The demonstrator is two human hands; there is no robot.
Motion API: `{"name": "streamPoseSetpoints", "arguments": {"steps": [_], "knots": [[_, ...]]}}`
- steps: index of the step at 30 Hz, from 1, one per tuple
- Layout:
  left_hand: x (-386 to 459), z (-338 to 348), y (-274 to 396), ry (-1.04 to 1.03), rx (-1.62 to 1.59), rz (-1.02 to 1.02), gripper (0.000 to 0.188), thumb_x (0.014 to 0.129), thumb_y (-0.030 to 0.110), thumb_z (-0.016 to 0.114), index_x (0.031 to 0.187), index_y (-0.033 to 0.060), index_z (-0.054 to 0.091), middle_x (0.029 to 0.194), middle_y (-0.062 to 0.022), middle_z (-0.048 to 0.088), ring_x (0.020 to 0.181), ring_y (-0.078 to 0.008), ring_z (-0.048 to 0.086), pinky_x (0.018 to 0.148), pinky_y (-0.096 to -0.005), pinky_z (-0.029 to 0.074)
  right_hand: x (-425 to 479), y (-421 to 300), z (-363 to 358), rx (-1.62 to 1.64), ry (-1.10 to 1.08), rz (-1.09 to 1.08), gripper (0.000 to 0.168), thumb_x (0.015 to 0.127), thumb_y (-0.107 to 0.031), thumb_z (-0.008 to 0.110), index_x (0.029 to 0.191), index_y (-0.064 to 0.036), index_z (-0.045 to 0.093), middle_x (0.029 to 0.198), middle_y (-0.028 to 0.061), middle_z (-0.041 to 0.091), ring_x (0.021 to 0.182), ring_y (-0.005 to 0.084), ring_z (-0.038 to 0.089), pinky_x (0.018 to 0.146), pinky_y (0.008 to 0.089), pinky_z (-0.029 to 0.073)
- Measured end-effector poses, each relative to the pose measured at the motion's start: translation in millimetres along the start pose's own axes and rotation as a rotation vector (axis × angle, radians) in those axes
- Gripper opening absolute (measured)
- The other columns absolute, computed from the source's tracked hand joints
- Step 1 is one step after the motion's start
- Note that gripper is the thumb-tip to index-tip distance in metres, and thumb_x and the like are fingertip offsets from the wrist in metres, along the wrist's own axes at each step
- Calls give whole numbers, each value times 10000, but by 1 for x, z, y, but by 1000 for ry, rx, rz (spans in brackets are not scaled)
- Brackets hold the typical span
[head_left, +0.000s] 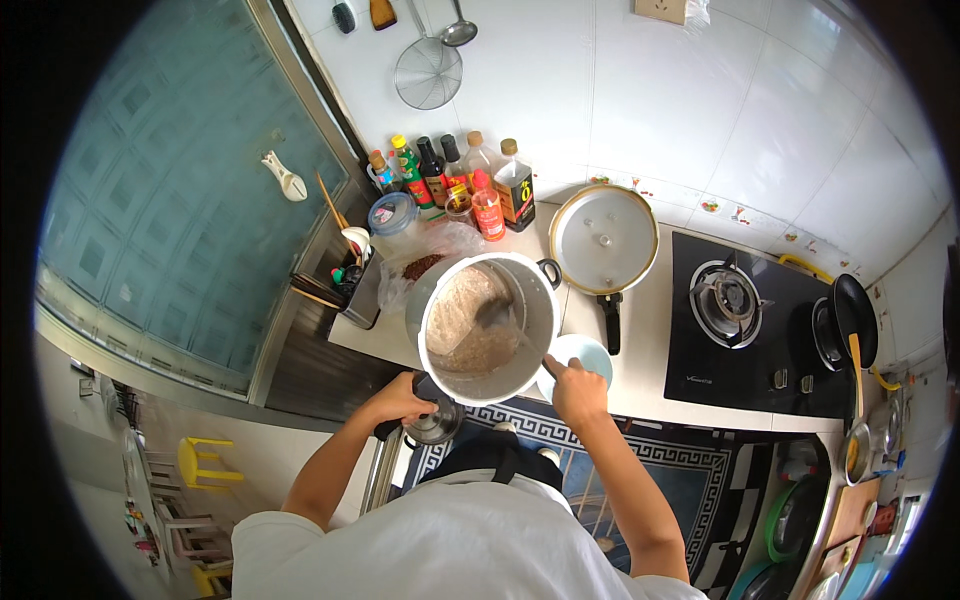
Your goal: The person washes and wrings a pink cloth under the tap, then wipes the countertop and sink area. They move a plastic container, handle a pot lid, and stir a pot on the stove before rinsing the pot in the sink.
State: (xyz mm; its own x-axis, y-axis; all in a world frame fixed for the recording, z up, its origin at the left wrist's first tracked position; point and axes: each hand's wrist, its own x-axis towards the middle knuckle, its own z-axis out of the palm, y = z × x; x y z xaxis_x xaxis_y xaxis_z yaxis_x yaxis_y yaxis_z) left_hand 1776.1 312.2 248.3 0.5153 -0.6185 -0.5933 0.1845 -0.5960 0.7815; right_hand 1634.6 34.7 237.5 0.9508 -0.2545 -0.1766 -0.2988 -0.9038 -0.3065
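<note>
My left hand (401, 401) grips the black handle of a metal pressure cooker pot (540, 300), which is lifted and tilted. Brownish, porridge-like food (469, 319) lies inside it with the dark bowl of a ladle (493, 311) in it. My right hand (581, 390) is at the pot's right rim, its fingers closed on what seems to be the ladle's dark handle. Behind that hand, a pale blue bowl (589, 352) stands on the counter, partly hidden by the pot. Beyond it the pressure cooker lid (604, 255) lies with its inner side up.
A black gas stove (712, 375) with a black pan (855, 319) is at the right. Sauce bottles (487, 210), a plastic bag (442, 240) and a utensil holder (364, 296) stand behind and left of the pot. A patterned mat (660, 480) covers the floor.
</note>
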Motion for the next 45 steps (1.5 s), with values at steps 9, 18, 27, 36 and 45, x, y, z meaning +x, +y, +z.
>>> {"name": "streamPoseSetpoints", "arguments": {"steps": [9, 18, 27, 36, 45], "knots": [[3, 2, -2, -14, 12, 9, 212, 735, 16, 657, 881, -26, 510, 485, -15, 455, 378, -85, 416, 362, -250, 335, 15, -5, -5, -243, 249, -145, 506, 742, -63, 573, 1234, -147, 491, 949, 103, 559, 819, 238, 617, 661, 340, 518], [3, -3, -11, -26, 19, -5, 255, 753, 8, 675, 946, -50, 519, 499, -6, 455, 392, -68, 402, 378, -237, 328, 4, -10, -20, 125, 153, 4, 477, 725, -87, 589, 1183, -220, 575, 888, 142, 604, 756, 307, 633, 680, 400, 509], [3, -4, -8, -33, 18, 11, 238, 751, -2, 669, 930, -49, 519, 510, -4, 460, 392, -66, 404, 374, -239, 324, -18, -18, 18, 324, 7, -71, 459, 746, -129, 589, 1198, -202, 570, 861, 171, 612, 789, 331, 617, 717, 421, 500], [4, -3, -10, -14, 1, 12, 170, 736, 7, 656, 809, -19, 505, 490, -15, 459, 383, -79, 416, 366, -242, 325, -15, -33, 16, 551, 84, -50, 436, 745, -127, 634, 1179, -155, 593, 895, 202, 642, 820, 345, 615, 775, 386, 482], [4, -5, -16, -20, 43, -1, 269, 728, 46, 669, 939, -42, 526, 512, -12, 477, 390, -72, 427, 358, -230, 331, -15, -36, 6, 923, -185, 57, 419, 753, -87, 645, 1162, -28, 571, 1018, 198, 634, 922, 317, 625, 839, 337, 467]]}}
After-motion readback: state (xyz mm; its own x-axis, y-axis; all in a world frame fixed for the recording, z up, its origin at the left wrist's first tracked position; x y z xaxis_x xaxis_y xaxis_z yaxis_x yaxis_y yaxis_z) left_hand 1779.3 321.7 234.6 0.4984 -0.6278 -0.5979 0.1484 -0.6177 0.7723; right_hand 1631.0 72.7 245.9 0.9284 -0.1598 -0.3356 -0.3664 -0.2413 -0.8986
